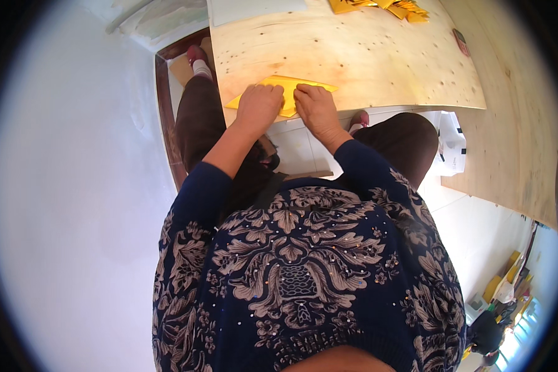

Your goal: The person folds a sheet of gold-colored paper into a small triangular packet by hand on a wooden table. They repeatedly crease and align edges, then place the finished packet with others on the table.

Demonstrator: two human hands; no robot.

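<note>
A folded sheet of yellow paper [289, 87] lies at the near edge of the wooden table, with pointed corners sticking out to the left and right. My left hand [260, 108] is closed on its left part, fingers curled down against the paper. On the right part, my right hand [315, 106] pinches the paper with bent fingers. A narrow strip of yellow shows between the two hands. Both hands partly hide the sheet, and the fingertips are not fully visible.
A pile of folded yellow paper pieces [390, 7] lies at the table's far side. A pale sheet [254, 8] is at the far left, and a small reddish-dark device [460, 42] near the right edge of the pale plywood table [353, 62]. Below hangs a white bag [451, 144].
</note>
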